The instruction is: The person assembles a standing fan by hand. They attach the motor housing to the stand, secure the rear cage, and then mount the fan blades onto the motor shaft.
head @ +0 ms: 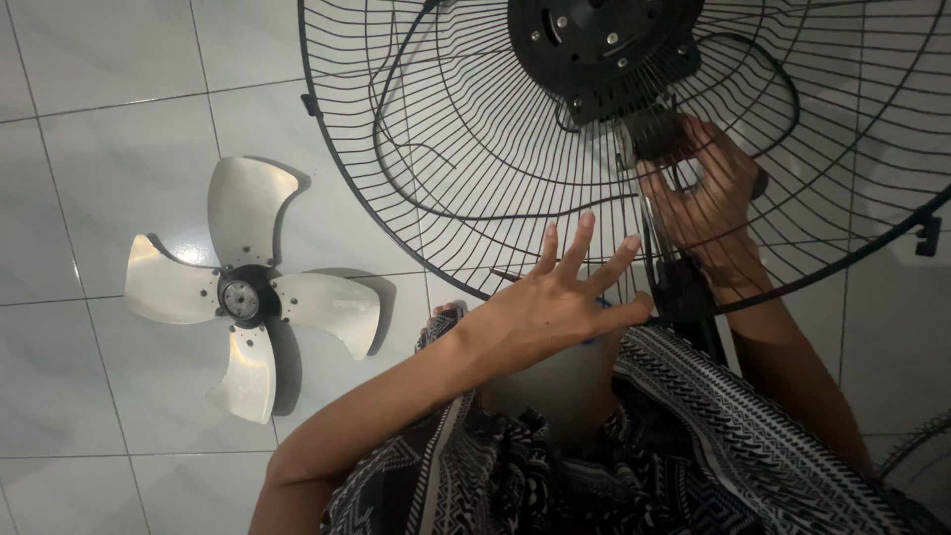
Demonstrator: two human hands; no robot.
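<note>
A black wire fan guard (436, 149) with its motor housing (599, 45) fills the top right. My left hand (560, 292) is spread open just below the guard's lower rim, fingers apart, holding nothing. My right hand (708, 203) reaches behind the wires under the motor housing, fingers curled around the fan's neck (654, 134). A black stand pole (684, 292) runs down from there between my hands. A silver fan blade (248, 292) lies flat on the floor to the left.
White floor tiles (99, 129) cover the ground. A black cable (396, 89) loops behind the guard. Patterned black-and-white cloth (684, 436) covers my legs at the bottom. Another wire guard edge (916, 461) shows at the lower right.
</note>
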